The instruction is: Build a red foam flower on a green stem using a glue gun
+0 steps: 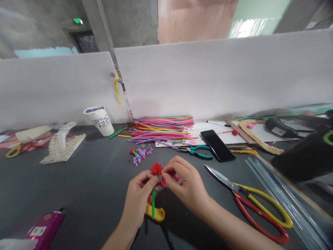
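My left hand [141, 194] pinches the green stem of a small red flower [156, 169], just below its petals. The stem [153, 205] hangs down from the fingers. At the flower's right edge, the thumb and index finger of my right hand [186, 182] are pressed together on a red petal, mostly hidden by the fingertips. Several loose red pieces [177, 177] show behind the right hand. A yellow glue gun [158, 213] lies beneath the stem, partly covered by my left hand.
Large scissors [235, 187] with red and yellow handles lie right. Behind are teal pliers [199, 151], a black phone [217, 146], purple pieces [140, 155] and many pipe cleaners [161, 129]. A white cup [100, 121] stands back left; a magenta box [47, 229] lies front left.
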Action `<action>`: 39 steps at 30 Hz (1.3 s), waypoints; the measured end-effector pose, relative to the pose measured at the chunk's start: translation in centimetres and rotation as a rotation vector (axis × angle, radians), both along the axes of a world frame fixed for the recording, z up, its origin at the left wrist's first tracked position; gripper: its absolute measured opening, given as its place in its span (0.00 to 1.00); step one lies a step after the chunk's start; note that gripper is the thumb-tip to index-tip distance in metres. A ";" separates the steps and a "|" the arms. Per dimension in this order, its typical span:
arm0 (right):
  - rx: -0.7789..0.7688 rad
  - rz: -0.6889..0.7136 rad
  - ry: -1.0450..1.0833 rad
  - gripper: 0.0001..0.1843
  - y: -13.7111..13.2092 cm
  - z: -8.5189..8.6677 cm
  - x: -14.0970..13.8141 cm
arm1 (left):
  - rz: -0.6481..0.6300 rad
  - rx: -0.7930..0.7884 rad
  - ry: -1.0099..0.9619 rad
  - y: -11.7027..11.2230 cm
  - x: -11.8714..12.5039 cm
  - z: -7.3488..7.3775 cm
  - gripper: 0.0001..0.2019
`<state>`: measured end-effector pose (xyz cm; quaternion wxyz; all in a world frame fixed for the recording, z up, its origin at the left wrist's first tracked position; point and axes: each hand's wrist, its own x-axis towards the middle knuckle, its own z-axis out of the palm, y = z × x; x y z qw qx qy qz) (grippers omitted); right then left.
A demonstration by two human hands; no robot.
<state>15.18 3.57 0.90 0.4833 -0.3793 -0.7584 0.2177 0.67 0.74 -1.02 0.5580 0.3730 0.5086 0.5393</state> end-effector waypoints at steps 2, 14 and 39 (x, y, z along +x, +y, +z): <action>0.022 0.002 -0.015 0.08 0.0 -0.1 0.0 | -0.005 0.027 0.051 0.0 -0.1 -0.3 0.08; 0.351 0.005 -0.214 0.09 0.1 -0.3 0.5 | 0.002 0.342 0.395 -0.2 -0.1 0.8 0.08; 0.714 -0.007 -0.399 0.06 -0.1 -0.7 1.9 | 0.040 0.762 0.819 -1.0 -0.2 0.9 0.08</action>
